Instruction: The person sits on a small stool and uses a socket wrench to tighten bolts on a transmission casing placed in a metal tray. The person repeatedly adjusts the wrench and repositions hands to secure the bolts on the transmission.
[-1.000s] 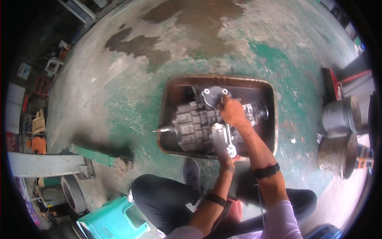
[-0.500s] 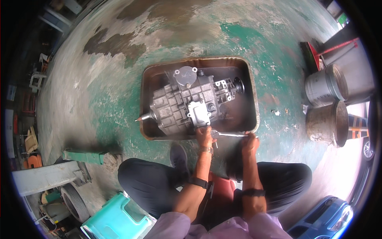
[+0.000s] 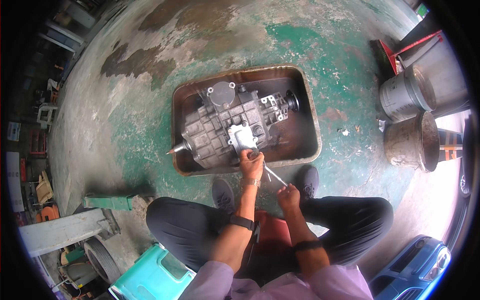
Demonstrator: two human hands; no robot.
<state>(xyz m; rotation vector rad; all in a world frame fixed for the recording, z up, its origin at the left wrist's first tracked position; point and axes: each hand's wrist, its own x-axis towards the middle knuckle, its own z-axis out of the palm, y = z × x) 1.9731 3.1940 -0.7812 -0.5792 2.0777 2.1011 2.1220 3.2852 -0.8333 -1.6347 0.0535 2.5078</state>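
Note:
A grey cast-metal gearbox lies in a rusty rectangular metal tray on the floor. My left hand is closed around the head end of a silver wrench, at the lower edge of the gearbox's bright cover plate. The fingers hide where the tool meets the cover. Gripped around the far end of the wrench's handle is my right hand, outside the tray's near rim. The handle slants down to the right from the left hand, and a thin short bar shows beside it.
Two dirty buckets, one grey and one stained, stand at the right. A turquoise plastic stool is at lower left, near a grey metal beam and a tyre. A blue car-shaped object sits at lower right.
My right hand has swung the wrench handle down and toward me, from nearly level to a slant. My left hand stays at the cover. The whole view has shifted slightly.

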